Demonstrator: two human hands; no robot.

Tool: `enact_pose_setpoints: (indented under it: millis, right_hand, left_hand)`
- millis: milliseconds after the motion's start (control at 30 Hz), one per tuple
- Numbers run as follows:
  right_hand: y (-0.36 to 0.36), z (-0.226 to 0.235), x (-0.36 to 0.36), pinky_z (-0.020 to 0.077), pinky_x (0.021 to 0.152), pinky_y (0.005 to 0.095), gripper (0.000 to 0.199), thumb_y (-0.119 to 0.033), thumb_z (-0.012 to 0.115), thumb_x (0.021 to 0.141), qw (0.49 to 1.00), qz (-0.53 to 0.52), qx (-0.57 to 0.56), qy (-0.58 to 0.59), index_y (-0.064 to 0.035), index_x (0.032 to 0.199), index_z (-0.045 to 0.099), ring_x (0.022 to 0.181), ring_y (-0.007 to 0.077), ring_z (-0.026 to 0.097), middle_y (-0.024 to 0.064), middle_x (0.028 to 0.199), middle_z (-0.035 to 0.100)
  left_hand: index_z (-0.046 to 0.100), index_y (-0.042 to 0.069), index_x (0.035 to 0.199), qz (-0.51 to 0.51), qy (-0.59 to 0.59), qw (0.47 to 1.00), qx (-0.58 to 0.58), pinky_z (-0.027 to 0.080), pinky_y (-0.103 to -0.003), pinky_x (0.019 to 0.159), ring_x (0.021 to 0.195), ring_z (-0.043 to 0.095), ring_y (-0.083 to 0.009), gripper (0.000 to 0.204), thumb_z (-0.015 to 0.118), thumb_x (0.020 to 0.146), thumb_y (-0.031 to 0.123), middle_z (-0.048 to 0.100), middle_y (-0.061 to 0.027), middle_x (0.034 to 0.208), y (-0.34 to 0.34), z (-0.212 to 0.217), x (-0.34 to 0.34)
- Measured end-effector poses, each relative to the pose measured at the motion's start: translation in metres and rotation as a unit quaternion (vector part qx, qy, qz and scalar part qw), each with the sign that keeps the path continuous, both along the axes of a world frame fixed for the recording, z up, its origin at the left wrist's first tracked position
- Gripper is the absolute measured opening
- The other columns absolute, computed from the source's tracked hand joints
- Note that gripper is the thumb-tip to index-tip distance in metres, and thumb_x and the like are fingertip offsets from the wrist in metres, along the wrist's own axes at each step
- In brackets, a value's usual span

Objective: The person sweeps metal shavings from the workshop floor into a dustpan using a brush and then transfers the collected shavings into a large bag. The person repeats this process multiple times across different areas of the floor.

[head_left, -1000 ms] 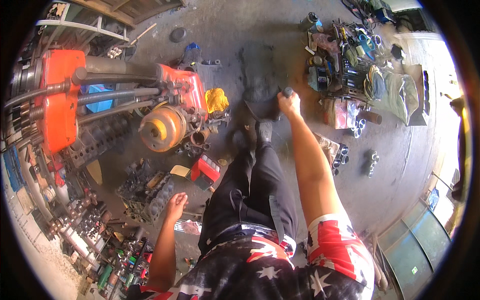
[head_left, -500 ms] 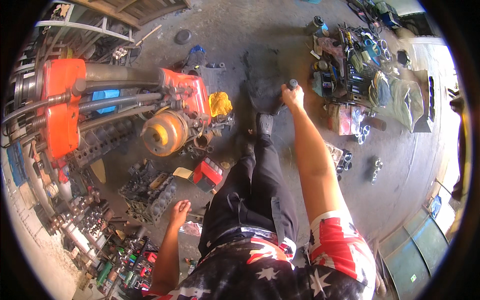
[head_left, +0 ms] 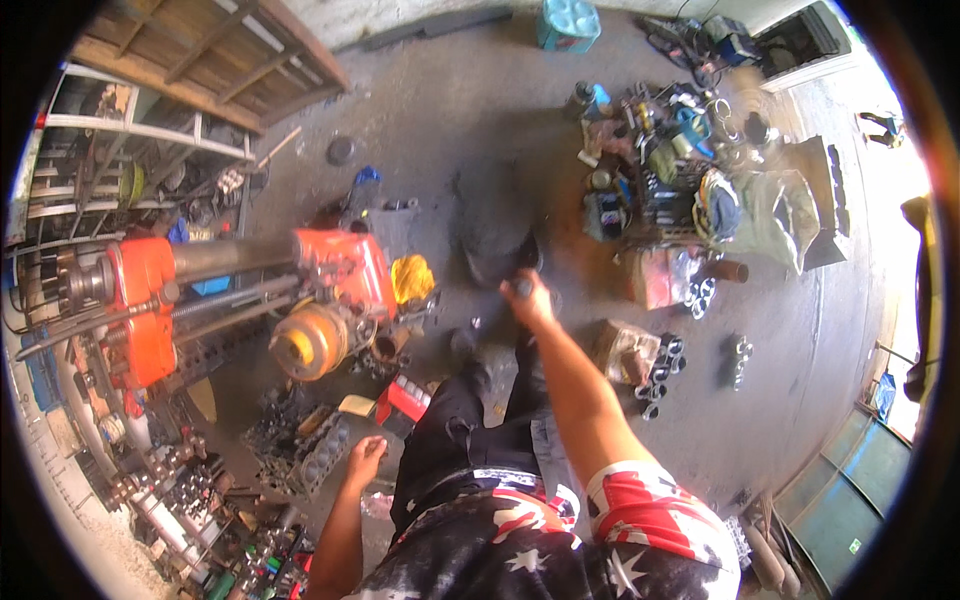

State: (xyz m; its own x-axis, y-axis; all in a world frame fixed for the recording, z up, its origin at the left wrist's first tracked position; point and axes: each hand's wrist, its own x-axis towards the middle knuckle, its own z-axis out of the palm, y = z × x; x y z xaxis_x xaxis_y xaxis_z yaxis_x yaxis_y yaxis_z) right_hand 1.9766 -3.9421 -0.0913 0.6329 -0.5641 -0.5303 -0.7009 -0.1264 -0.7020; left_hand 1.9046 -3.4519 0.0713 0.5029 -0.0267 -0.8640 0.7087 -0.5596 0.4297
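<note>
My right hand (head_left: 529, 300) is stretched out ahead of me, fingers wrapped round the dark handle (head_left: 523, 287) of a tool. Beyond it, low over the floor, shows the tool's dark, curved lower part (head_left: 490, 266); blur hides its exact kind. My left hand (head_left: 367, 461) hangs by my left hip, fingers loosely bent with nothing seen in them. Nearest to it are a dark engine block (head_left: 300, 440) on the floor and a red box (head_left: 403, 398) with pale cylinders inside.
On the left stands an orange machine (head_left: 345, 272) with a round orange wheel (head_left: 310, 342) and a yellow cloth (head_left: 412, 279) beside it. Parts and a plastic bag (head_left: 770, 215) crowd the right. A cardboard box (head_left: 628, 350) and metal cylinders (head_left: 665, 370) lie nearer. A teal crate (head_left: 568, 25) stands far ahead.
My right hand has swung left with the dark tool and now sits lower in the picture. My left hand stays near my hip. The view has tilted up, showing more of the far floor.
</note>
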Motion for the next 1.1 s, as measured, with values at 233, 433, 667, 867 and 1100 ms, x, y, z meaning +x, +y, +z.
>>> enact_pose_setpoints:
  millis: [233,433,667,867,1100]
  right_hand:
    - [-0.042,0.051,-0.091,0.0493,0.102,0.0447,0.088,-0.032,0.086,0.075,0.948,0.304,0.048,0.083,-0.0031,0.146,0.042,0.123,0.0400,0.059,0.0262,0.130,0.062]
    - [-0.154,0.120,-0.120,0.0508,0.101,0.0419,0.065,-0.042,0.077,0.083,0.957,0.282,0.064,0.037,-0.0024,0.132,0.061,0.117,0.0360,0.064,0.0201,0.126,0.067]
    - [-0.264,0.148,-0.145,0.0534,0.096,0.0404,0.059,-0.043,0.075,0.086,0.981,0.141,0.038,0.130,-0.0052,0.130,0.063,0.110,0.0331,0.068,0.0191,0.118,0.071]
    - [-0.308,0.154,-0.160,0.0539,0.093,0.0396,0.049,-0.039,0.074,0.087,0.977,0.132,0.011,0.167,-0.0049,0.123,0.068,0.107,0.0316,0.069,0.0192,0.113,0.072]
    - [-0.336,0.154,-0.134,0.0517,0.098,0.0405,0.047,-0.040,0.072,0.088,0.991,0.016,0.042,0.125,-0.0047,0.119,0.071,0.114,0.0320,0.067,0.0167,0.120,0.071]
  left_hand:
    - [0.065,0.005,0.119,-0.107,-0.082,0.989,0.059,0.055,-0.032,0.072,0.090,0.067,-0.0149,0.032,0.066,0.099,0.030,0.069,-0.0030,0.103,-0.084,-0.022,0.025]
    - [0.067,-0.003,0.114,-0.059,-0.116,0.991,0.039,0.051,-0.034,0.078,0.088,0.067,-0.0206,0.030,0.060,0.100,0.022,0.072,-0.0094,0.094,-0.181,-0.003,0.064]
    - [0.060,0.004,0.129,0.126,0.025,0.991,-0.047,0.049,-0.041,0.089,0.095,0.063,-0.0271,0.048,0.048,0.100,0.040,0.067,-0.0111,0.105,-0.262,-0.046,0.116]
    - [0.060,0.004,0.128,-0.120,-0.047,0.990,-0.056,0.050,-0.039,0.083,0.091,0.064,-0.0253,0.044,0.051,0.100,0.037,0.068,-0.0106,0.104,-0.363,-0.057,0.117]
    - [0.061,0.005,0.126,-0.142,-0.037,0.989,-0.023,0.052,-0.038,0.076,0.085,0.064,-0.0232,0.040,0.056,0.099,0.033,0.068,-0.0101,0.103,-0.337,-0.058,0.134]
